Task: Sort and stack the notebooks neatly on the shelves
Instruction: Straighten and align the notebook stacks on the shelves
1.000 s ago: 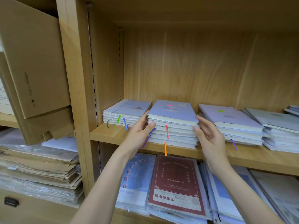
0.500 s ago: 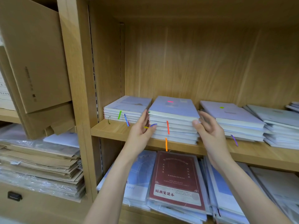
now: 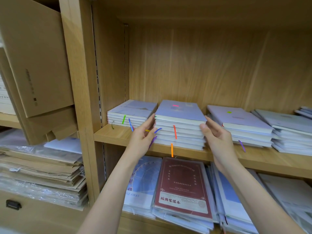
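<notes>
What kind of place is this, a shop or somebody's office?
Probably a stationery shop's stockroom or display shelving. Stacks of identical notebooks fill a wooden shelf, plastic-wrapped notebooks lie below, and a cardboard box sits alongside.

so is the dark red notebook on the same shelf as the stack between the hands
No, the dark red notebook lies on the shelf below the stack that the left hand and right hand flank.

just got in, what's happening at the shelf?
A person is squaring up the middle stack of notebooks on the wooden shelf. The left hand presses its left side and the right hand its right side, fingers mostly straight. Other notebook stacks sit on either side, with a red notebook on the shelf below.
</notes>
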`<state>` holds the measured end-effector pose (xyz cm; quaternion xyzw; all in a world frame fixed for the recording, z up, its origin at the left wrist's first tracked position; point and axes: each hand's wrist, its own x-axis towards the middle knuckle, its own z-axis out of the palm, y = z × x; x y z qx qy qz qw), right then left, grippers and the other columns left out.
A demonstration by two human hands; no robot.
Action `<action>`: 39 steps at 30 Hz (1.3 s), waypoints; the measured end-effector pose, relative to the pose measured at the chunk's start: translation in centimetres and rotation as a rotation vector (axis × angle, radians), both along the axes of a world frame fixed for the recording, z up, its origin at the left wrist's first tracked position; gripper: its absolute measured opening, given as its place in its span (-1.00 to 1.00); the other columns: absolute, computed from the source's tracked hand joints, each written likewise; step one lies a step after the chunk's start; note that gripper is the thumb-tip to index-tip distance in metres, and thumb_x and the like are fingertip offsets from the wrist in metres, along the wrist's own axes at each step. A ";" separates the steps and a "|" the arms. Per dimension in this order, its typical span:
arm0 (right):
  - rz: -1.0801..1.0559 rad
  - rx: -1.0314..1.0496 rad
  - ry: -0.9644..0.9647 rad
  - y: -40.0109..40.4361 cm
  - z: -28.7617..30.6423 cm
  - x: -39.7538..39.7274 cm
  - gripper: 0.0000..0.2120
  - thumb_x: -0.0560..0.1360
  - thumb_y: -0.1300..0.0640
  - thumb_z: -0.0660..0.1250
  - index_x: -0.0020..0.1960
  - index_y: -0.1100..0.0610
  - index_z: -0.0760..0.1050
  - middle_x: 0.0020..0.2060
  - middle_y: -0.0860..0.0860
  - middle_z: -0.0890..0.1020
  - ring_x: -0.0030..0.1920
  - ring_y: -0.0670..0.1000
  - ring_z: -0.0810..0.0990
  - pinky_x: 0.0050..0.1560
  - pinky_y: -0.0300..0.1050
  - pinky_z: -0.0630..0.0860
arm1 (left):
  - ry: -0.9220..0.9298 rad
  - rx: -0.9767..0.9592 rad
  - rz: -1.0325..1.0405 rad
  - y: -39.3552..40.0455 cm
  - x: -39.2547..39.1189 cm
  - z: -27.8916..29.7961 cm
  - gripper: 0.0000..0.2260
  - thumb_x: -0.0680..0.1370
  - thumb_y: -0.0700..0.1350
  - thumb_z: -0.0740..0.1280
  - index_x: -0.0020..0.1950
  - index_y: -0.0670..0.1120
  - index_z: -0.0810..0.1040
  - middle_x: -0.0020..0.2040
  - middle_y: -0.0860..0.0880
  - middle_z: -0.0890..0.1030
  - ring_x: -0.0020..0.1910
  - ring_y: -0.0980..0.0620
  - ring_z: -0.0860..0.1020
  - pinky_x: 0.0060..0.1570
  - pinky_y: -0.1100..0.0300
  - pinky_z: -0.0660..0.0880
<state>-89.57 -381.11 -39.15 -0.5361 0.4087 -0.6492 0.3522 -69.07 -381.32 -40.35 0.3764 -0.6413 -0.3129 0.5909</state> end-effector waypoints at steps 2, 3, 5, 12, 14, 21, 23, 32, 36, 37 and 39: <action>-0.005 0.007 0.011 0.1 0.0 -0.1 -0.58 0.53 0.17 0.30 0.37 0.16 0.39 0.21 0.01 0.56 0.12 -0.18 0.54 0.07 -0.43 0.46 | -0.012 -0.007 0.008 -0.1 0.0 0.0 -0.57 0.60 -0.30 0.17 0.26 0.20 0.25 0.09 0.39 0.45 0.08 0.51 0.41 0.03 0.55 0.35; -0.002 0.018 0.023 0.1 0.0 -0.3 -0.57 0.53 0.15 0.31 0.38 0.16 0.37 0.24 0.02 0.54 0.18 -0.14 0.53 0.15 -0.36 0.44 | -0.024 -0.009 0.009 -0.1 0.0 0.0 -0.58 0.60 -0.30 0.17 0.23 0.23 0.27 0.09 0.40 0.45 0.08 0.51 0.41 0.03 0.55 0.34; 0.025 0.046 0.046 0.2 -0.1 -0.8 -0.58 0.52 0.21 0.32 0.36 0.17 0.37 0.21 -0.01 0.55 0.17 -0.16 0.54 0.17 -0.31 0.45 | -0.061 -0.007 0.015 -0.1 -0.1 -0.1 -0.55 0.60 -0.31 0.15 0.17 0.29 0.30 0.07 0.44 0.47 0.09 0.49 0.43 0.04 0.53 0.34; 0.040 0.051 0.107 0.0 -0.4 -1.3 -0.63 0.51 0.39 0.27 0.23 0.07 0.44 -0.02 -0.10 0.62 -0.12 -0.31 0.60 -0.16 -0.46 0.50 | -0.174 -0.014 0.045 -0.5 -0.2 -1.0 -0.47 0.59 -0.36 0.11 0.34 0.23 0.26 0.16 0.36 0.44 0.20 0.31 0.43 0.14 0.42 0.32; 0.010 0.051 0.110 0.0 -0.5 -1.1 -0.62 0.50 0.37 0.30 0.30 0.18 0.45 0.07 0.00 0.62 -0.02 -0.21 0.60 -0.08 -0.43 0.53 | -0.182 -0.016 0.058 -0.6 -0.1 -1.1 -0.48 0.59 -0.35 0.11 0.40 0.17 0.22 0.18 0.37 0.42 0.22 0.30 0.41 0.15 0.42 0.30; -0.065 0.046 0.124 0.1 -0.6 -0.9 -0.61 0.46 0.34 0.37 0.26 0.17 0.45 0.14 0.08 0.59 0.08 -0.10 0.55 0.13 -0.22 0.44 | -0.218 -0.017 0.058 0.0 -0.1 -0.7 -0.43 0.56 -0.35 0.19 0.18 0.37 0.27 0.01 0.49 0.51 0.12 0.41 0.46 0.14 0.38 0.36; -0.063 0.049 0.190 0.2 -0.6 -0.8 -0.53 0.44 0.30 0.41 0.33 0.19 0.41 0.07 -0.03 0.59 0.03 -0.18 0.54 0.05 -0.30 0.42 | -0.236 -0.012 0.050 -0.3 0.0 -0.7 -0.45 0.54 -0.37 0.20 0.22 0.31 0.33 0.09 0.37 0.54 0.19 0.29 0.48 0.24 0.22 0.39; -0.060 0.033 0.227 1.0 -0.6 -0.9 -0.53 0.30 0.33 0.51 0.08 0.00 0.43 -0.11 -0.13 0.61 -0.19 -0.36 0.58 -0.10 -0.48 0.51 | -0.211 0.006 0.088 -0.3 0.2 -0.6 -0.41 0.51 -0.39 0.26 0.21 0.30 0.30 0.06 0.35 0.50 0.16 0.25 0.48 0.20 0.26 0.38; -0.122 -0.002 0.242 1.5 -0.8 -0.7 -0.55 0.31 0.32 0.51 0.15 0.14 0.51 -0.05 -0.03 0.61 -0.09 -0.22 0.58 0.02 -0.34 0.52 | -0.247 0.025 0.131 -0.2 0.1 -0.6 -0.40 0.52 -0.37 0.26 0.10 0.38 0.24 -0.10 0.51 0.47 -0.03 0.28 0.48 0.11 0.35 0.37; -0.144 -0.015 0.245 1.6 -0.9 -0.6 -0.55 0.31 0.32 0.52 0.17 0.17 0.52 -0.07 -0.05 0.59 -0.12 -0.24 0.57 0.00 -0.37 0.49 | -0.256 0.022 0.139 -0.3 0.1 -0.6 -0.40 0.52 -0.36 0.26 0.10 0.39 0.25 -0.13 0.50 0.49 -0.05 0.23 0.48 0.14 0.28 0.39; -0.169 -0.039 0.237 1.7 -1.1 -0.5 -0.56 0.31 0.31 0.52 0.15 0.18 0.53 -0.11 -0.06 0.57 -0.15 -0.30 0.53 -0.10 -0.49 0.47 | -0.273 0.017 0.139 -0.3 0.1 -0.7 -0.41 0.52 -0.36 0.25 0.14 0.38 0.25 -0.06 0.48 0.47 -0.05 0.30 0.48 0.15 0.25 0.39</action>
